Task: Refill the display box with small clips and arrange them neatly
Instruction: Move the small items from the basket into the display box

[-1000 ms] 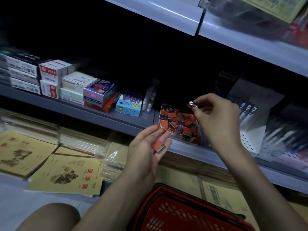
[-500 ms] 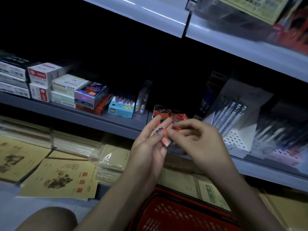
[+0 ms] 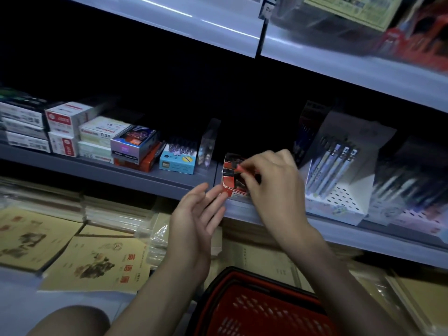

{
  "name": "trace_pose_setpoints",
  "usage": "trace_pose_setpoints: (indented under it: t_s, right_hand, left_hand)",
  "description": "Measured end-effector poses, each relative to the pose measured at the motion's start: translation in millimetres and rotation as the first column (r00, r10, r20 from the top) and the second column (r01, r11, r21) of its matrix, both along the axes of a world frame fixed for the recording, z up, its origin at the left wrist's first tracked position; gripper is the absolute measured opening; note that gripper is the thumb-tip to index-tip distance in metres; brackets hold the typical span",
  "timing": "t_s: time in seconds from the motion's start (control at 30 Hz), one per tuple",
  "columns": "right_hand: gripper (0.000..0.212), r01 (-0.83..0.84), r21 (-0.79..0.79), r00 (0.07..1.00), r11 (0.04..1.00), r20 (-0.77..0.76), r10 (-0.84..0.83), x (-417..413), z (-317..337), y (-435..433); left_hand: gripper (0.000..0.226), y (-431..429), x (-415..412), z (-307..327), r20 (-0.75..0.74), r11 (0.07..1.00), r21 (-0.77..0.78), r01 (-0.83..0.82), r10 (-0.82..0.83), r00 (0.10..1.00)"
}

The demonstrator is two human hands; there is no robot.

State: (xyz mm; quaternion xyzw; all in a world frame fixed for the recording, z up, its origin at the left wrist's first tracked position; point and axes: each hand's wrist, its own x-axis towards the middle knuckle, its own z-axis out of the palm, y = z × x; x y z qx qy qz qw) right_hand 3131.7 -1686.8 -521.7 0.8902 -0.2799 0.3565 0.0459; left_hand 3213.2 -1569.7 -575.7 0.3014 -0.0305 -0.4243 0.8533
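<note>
The display box (image 3: 229, 177), red with black and red clips inside, stands at the front of the middle grey shelf (image 3: 135, 177). My right hand (image 3: 269, 185) hovers over the box and pinches a small red clip (image 3: 240, 168) between thumb and fingers. My left hand (image 3: 197, 218) is just below and left of the box, palm up, fingers straight and relaxed. Its fingertips reach the box's lower left corner. A small red piece shows at those fingertips; whether it is a clip or the box edge is unclear.
Small stationery boxes (image 3: 101, 138) line the shelf left of the display box, and a white pen stand (image 3: 339, 190) stands right of it. Yellow exercise books (image 3: 97, 265) lie below. A red shopping basket (image 3: 261, 309) sits under my arms. Another shelf (image 3: 218, 27) overhangs.
My right hand took the red clip from my left palm and carried it up and right over the display box. My left hand opened and stayed below the box.
</note>
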Motion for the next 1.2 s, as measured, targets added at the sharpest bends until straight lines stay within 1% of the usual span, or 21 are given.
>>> trace_pose_setpoints:
  t_s: [0.07,0.2,0.3,0.37,0.43,0.5,0.53,0.6,0.63,0.67,0.73,0.8,0.9,0.97,1.03,1.1,1.2]
  right_hand:
    - [0.012,-0.031,-0.009,0.99,0.999,-0.137,0.029,6.2,-7.5,-2.0]
    - [0.017,-0.04,-0.009,0.964,0.999,-0.265,0.037,0.0,-0.3,1.8]
    - [0.024,-0.049,-0.006,0.922,0.999,-0.385,0.042,-7.4,3.1,8.7]
    - [0.027,-0.051,-0.01,0.919,0.999,-0.391,0.043,-12.4,1.4,10.0]
    - [0.031,-0.041,0.019,0.942,0.999,-0.332,0.045,-20.2,0.6,11.3]
    - [0.037,-0.038,0.049,0.963,0.998,-0.263,0.05,-30.4,1.5,13.4]
    - [0.04,-0.037,0.062,0.97,0.997,-0.239,0.051,-36.9,2.0,15.2]
    - [0.045,-0.02,0.091,0.977,0.996,-0.209,0.039,-52.6,2.3,21.0]
    - [0.049,0.001,0.114,0.977,0.994,-0.211,0.023,-61.4,1.9,24.5]
    - [0.053,0.024,0.138,0.976,0.99,-0.219,0.007,-70.7,1.1,28.3]
    - [0.062,0.051,0.164,0.972,0.985,-0.237,-0.011,-89.1,-3.3,35.1]
    - [0.07,0.078,0.169,0.959,0.982,-0.283,-0.027,-106.7,-11.5,41.1]
    - [0.082,0.106,0.186,0.939,0.977,-0.341,-0.038,-134.3,-30.9,46.4]
    - [0.086,0.105,0.17,0.93,0.98,-0.367,-0.036,-155.9,-46.3,49.5]
    - [0.088,0.114,0.159,0.913,0.981,-0.405,-0.041,-177.2,-60.3,51.2]
    - [0.088,0.141,0.175,0.888,0.974,-0.457,-0.047,-197.8,-76.6,53.2]
    - [0.083,0.182,0.214,0.861,0.96,-0.505,-0.051,-229.0,-113.5,57.9]
  left_hand:
    - [0.028,1.0,0.9,-2.0,-0.014,1.0,0.027,0.012,-0.011,1.0]
    - [0.026,4.5,6.8,-3.4,0.058,0.998,0.065,0.013,-0.017,0.998]
    - [0.027,7.7,7.5,-3.5,0.122,0.994,0.102,0.028,-0.04,0.992]
    - [0.026,9.7,4.6,-4.0,0.191,0.99,0.136,0.022,-0.048,0.98]
    - [0.023,10.9,0.5,-3.8,0.283,0.986,0.167,0.0,-0.048,0.958]
    - [0.019,12.3,-3.9,-3.5,0.407,0.981,0.192,-0.037,-0.045,0.912]
    - [0.017,13.5,-6.2,-3.8,0.485,0.978,0.2,-0.062,-0.044,0.874]
    - [0.016,16.7,-11.0,-6.4,0.656,0.974,0.195,-0.119,-0.039,0.754]
    - [0.017,18.5,-13.5,-8.7,0.739,0.971,0.187,-0.147,-0.04,0.673]
    - [0.019,20.3,-16.1,-11.5,0.815,0.967,0.183,-0.175,-0.05,0.578]
    - [0.022,24.2,-22.3,-17.1,0.931,0.946,0.195,-0.259,-0.095,0.353]
    - [0.031,27.4,-28.2,-22.4,0.977,0.921,0.2,-0.335,-0.161,0.14]
    - [0.051,30.7,-37.7,-32.7,0.956,0.899,0.185,-0.398,-0.258,-0.138]
    - [0.06,31.4,-45.4,-44.4,0.914,0.893,0.169,-0.418,-0.301,-0.273]
    - [0.065,31.5,-53.9,-57.5,0.868,0.897,0.177,-0.404,-0.336,-0.366]
    - [0.069,30.9,-62.9,-72.0,0.802,0.894,0.217,-0.392,-0.392,-0.451]
    - [0.071,29.2,-74.0,-98.9,0.677,0.864,0.291,-0.41,-0.489,-0.55]
